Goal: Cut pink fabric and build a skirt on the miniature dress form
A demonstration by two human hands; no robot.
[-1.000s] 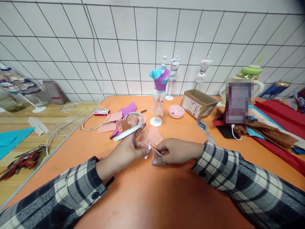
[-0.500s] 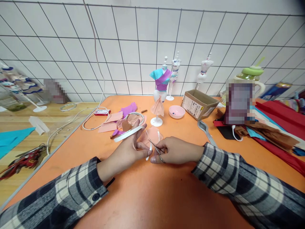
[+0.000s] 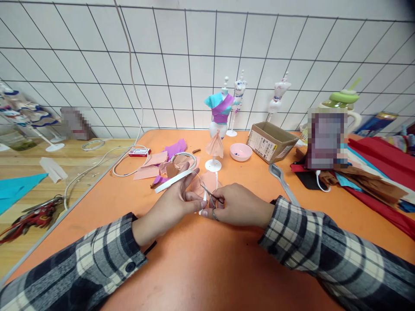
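Left fingers (image 3: 194, 204) pinched white strip (image 3: 205, 196) and held tape roll (image 3: 172, 181), right fingers (image 3: 208, 213) gripped scissors (image 3: 209, 194), pink bowl (image 3: 241, 153) sat at one o'clock.

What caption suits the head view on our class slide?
Left hand with a white strip and white roll, right hand with scissors, before a mannequin dressed in turquoise and purple.
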